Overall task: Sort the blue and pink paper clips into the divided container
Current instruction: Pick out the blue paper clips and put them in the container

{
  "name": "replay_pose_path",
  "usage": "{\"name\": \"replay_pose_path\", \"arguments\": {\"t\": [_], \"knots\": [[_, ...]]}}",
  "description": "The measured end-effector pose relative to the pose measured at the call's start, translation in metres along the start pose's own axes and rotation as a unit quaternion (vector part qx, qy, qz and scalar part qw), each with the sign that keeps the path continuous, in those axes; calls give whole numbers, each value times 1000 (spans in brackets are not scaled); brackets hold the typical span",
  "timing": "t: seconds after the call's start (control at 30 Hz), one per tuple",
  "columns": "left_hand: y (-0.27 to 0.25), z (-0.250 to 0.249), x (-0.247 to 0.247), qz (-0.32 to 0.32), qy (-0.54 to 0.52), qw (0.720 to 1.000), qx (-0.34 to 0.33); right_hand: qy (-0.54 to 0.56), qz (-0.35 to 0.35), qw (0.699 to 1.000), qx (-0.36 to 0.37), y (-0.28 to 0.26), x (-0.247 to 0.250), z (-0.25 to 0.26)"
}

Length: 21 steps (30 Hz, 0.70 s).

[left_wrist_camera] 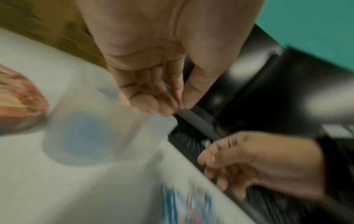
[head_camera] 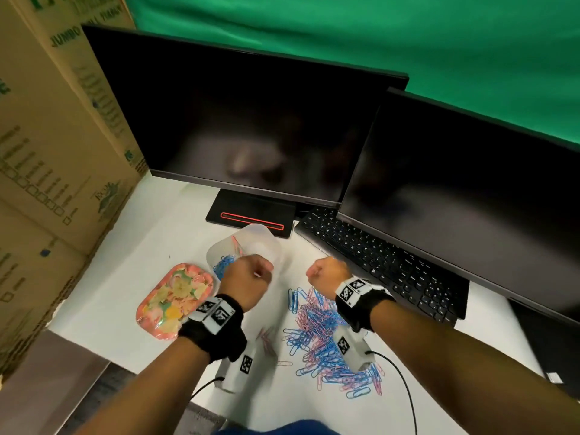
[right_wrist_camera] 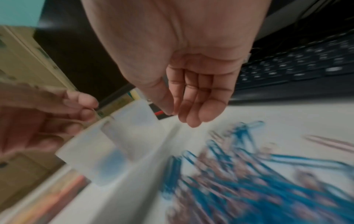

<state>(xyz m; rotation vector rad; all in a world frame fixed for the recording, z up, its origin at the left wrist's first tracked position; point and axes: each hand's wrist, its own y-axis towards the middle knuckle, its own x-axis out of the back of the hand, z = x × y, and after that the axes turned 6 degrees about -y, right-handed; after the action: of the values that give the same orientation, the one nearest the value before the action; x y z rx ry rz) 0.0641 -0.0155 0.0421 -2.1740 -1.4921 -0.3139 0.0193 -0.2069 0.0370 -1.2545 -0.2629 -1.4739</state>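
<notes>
A few blue and pink clips lie in the divided container (head_camera: 248, 246) as the left hand (head_camera: 246, 282), fingertips pinched, hovers above it and the right hand (head_camera: 328, 274) hangs loosely curled, apparently empty, with most clips (head_camera: 326, 337) still heaped on the worktop (head_camera: 125, 277).

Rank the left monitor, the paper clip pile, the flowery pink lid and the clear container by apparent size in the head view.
1. Left monitor
2. Paper clip pile
3. Flowery pink lid and clear container: too alike, the container partly hidden.
</notes>
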Motion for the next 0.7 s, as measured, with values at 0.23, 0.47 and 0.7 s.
{"name": "replay_pose_path", "arguments": {"t": [0.23, 0.47, 0.7], "knots": [[18, 18, -72, 97, 228, 966, 68, 25, -12, 999, -34, -16, -16, -48], [35, 31, -93, 118, 339, 930, 75, 24, -14, 999, -40, -27, -11, -79], [33, 33, -87, 114, 291, 945, 98, 25, -16, 999, -37, -36, -14, -104]]}}
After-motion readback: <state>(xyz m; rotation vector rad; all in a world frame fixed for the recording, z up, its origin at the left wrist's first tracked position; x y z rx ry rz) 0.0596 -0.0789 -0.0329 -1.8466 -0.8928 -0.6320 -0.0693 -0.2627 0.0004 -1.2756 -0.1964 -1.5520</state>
